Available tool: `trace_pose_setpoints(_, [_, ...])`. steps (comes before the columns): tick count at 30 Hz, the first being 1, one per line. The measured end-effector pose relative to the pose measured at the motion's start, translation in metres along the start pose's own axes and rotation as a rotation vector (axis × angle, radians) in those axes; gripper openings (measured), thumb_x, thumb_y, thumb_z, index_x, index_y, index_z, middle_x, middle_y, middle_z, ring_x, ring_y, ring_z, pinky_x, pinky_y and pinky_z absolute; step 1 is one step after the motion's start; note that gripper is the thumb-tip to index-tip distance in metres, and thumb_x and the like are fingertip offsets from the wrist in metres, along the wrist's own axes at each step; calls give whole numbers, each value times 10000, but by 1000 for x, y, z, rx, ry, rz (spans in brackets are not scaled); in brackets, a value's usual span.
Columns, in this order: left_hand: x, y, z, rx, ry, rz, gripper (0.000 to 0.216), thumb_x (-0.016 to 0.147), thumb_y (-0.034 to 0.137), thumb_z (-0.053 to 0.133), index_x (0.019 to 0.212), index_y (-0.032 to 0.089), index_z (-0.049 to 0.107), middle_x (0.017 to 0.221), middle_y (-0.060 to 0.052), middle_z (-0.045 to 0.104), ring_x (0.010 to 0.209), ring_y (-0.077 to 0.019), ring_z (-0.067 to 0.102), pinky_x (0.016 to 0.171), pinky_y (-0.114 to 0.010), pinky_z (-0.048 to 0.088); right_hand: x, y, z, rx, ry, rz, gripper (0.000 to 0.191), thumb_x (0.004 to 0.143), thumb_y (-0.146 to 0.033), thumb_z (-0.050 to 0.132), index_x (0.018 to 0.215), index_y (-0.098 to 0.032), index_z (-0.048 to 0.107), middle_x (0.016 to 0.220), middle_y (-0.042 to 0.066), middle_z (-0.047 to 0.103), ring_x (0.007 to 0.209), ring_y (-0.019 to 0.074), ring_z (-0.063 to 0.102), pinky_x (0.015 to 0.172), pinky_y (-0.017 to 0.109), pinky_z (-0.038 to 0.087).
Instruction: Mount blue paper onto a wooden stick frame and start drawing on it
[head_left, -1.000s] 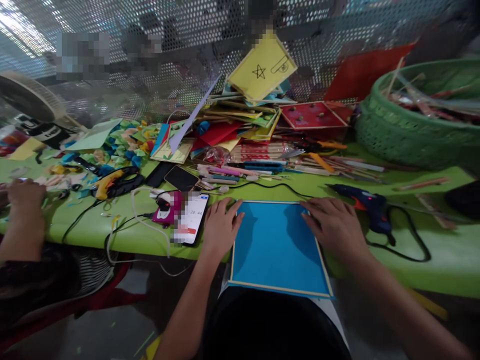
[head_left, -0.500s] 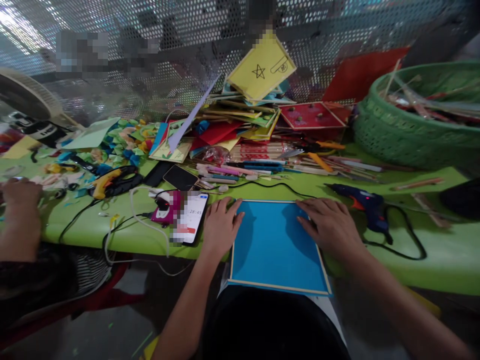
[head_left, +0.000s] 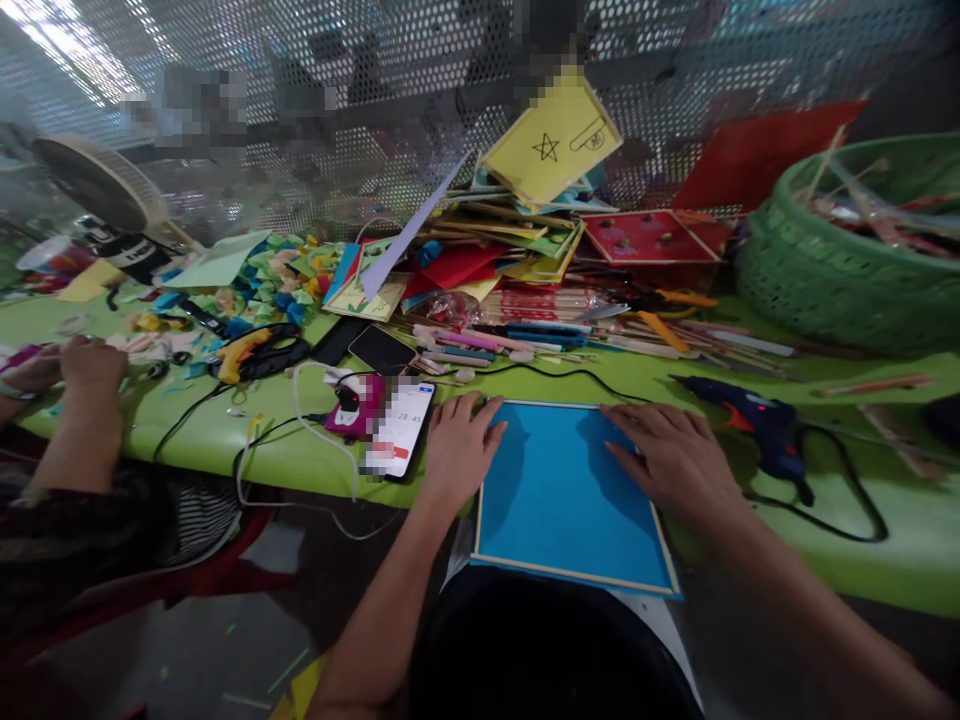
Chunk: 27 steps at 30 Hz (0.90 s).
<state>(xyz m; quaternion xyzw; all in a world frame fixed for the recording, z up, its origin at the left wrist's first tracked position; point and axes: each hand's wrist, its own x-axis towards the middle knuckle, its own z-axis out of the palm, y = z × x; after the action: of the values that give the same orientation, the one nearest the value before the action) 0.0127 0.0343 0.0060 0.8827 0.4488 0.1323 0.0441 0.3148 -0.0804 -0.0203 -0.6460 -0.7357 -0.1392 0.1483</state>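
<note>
A blue paper square with a pale stick frame (head_left: 559, 495) lies at the near edge of the green table (head_left: 300, 455), overhanging toward me. My left hand (head_left: 459, 450) rests on its upper left corner, fingers spread flat. My right hand (head_left: 675, 462) presses flat on its upper right part, fingers stretched out. Neither hand holds anything.
A phone (head_left: 401, 430) lies left of my left hand beside a pink device and cables. A blue glue gun (head_left: 757, 425) with a black cord lies to the right. A green basket (head_left: 847, 265) stands at the back right, stacked coloured paper frames (head_left: 525, 240) behind. Another person's hand (head_left: 90, 365) works at the far left.
The view has shifted slightly, so everything sits a little further right. My hands stay flat on the blue square in the same places.
</note>
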Motion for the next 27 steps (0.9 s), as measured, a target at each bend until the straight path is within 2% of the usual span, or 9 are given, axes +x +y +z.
trace_pose_setpoints(4, [-2, -2, 3, -48, 21, 14, 447, 1171, 414, 462, 1555, 265, 635, 1489, -119, 673, 1351, -333, 603, 1135, -519, 513, 0, -1, -1, 32, -5, 17, 488, 1102, -415, 507, 1498, -205, 701, 1376, 164, 770, 1224, 358, 676, 986, 521, 511])
trace_pose_setpoints(8, [-3, -4, 5, -64, 28, 7, 416, 1164, 406, 483, 1502, 258, 675, 1472, -123, 682, 1356, -327, 608, 1146, -504, 504, 1, 1, -1, 45, -3, 11, 491, 1105, -436, 502, 1490, -203, 700, 1388, 167, 761, 1250, 366, 665, 997, 529, 509])
trace_pose_setpoints(14, [-1, -6, 4, -115, 72, -27, 308, 1133, 309, 561, 1382, 233, 724, 1415, -106, 720, 1337, -309, 639, 1133, -470, 510, 0, 1, -18, 136, 162, 137, 391, 1100, -376, 531, 1405, -260, 746, 1279, 126, 802, 1177, 326, 702, 1016, 491, 511])
trace_pose_setpoints(18, [-3, -7, 1, -91, 131, -59, 158, 1081, 245, 648, 1171, 226, 776, 1260, -96, 767, 1211, -306, 682, 1047, -448, 538, -25, -17, -37, 278, 117, 151, 317, 1083, -369, 566, 1292, -299, 794, 1195, 101, 819, 1106, 303, 740, 957, 482, 553])
trace_pose_setpoints(21, [-10, -9, -4, -51, 142, -102, 78, 1038, 215, 704, 1020, 238, 776, 1118, -90, 776, 1112, -319, 694, 964, -453, 548, -55, -30, -47, 310, 49, 114, 341, 1084, -415, 581, 1348, -294, 759, 1207, 105, 814, 1105, 299, 761, 962, 478, 580])
trace_pose_setpoints(23, [-17, -11, -7, -26, 145, -127, 93, 1019, 191, 719, 955, 242, 763, 1061, -83, 775, 1086, -323, 696, 945, -458, 547, -74, -33, -50, 286, 28, 125, 367, 1074, -447, 598, 1365, -283, 748, 1205, 112, 811, 1089, 306, 773, 950, 478, 609])
trace_pose_setpoints(27, [-31, -13, -14, -3, 134, -156, 132, 1016, 177, 712, 907, 246, 739, 1015, -66, 779, 1083, -317, 706, 954, -462, 541, -94, -29, -49, 307, -11, 191, 313, 1074, -401, 563, 1267, -310, 793, 1152, 89, 823, 979, 276, 805, 811, 406, 660])
